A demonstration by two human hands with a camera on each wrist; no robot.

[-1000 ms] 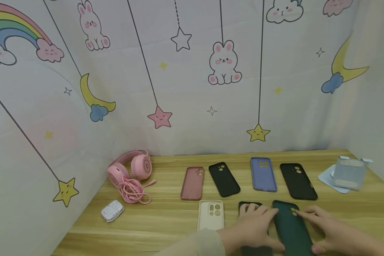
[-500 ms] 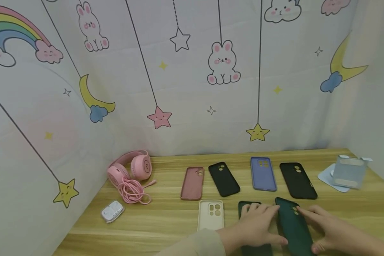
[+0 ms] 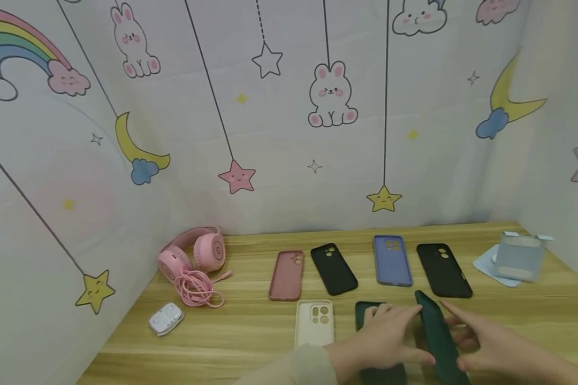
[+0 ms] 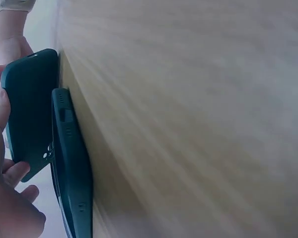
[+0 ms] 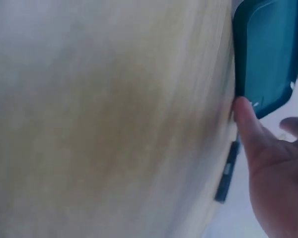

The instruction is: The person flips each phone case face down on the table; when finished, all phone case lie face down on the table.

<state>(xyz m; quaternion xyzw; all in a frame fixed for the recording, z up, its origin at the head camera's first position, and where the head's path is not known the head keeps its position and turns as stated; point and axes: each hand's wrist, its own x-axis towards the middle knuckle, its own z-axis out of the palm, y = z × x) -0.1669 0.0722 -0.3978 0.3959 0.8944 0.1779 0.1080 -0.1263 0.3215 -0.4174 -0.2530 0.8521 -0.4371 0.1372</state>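
Observation:
A dark green phone case (image 3: 440,345) is tilted steeply up on a long side between the two hands. My left hand (image 3: 390,334) pinches its raised edge with thumb and index finger; in the left wrist view those fingers (image 4: 20,171) lie at its corner and edge. On its other side is my right hand (image 3: 496,342), index finger straight and the rest partly behind the case. In the right wrist view one fingertip (image 5: 242,105) touches the case's rim. A second dark green case (image 4: 75,163) lies flat, partly hidden under my left hand.
A cream case (image 3: 313,323) lies left of my left hand. Behind stand a pink case (image 3: 287,275), black cases (image 3: 334,270) (image 3: 445,271) and a blue case (image 3: 392,260). Pink headphones (image 3: 192,254) and a white boxed item (image 3: 166,319) lie left; a light-blue stand (image 3: 519,259) is back right.
The green case has turned from nearly flat to steeply tilted, its left side rising. My right index finger has come off its camera cutouts. The head view has shifted slightly.

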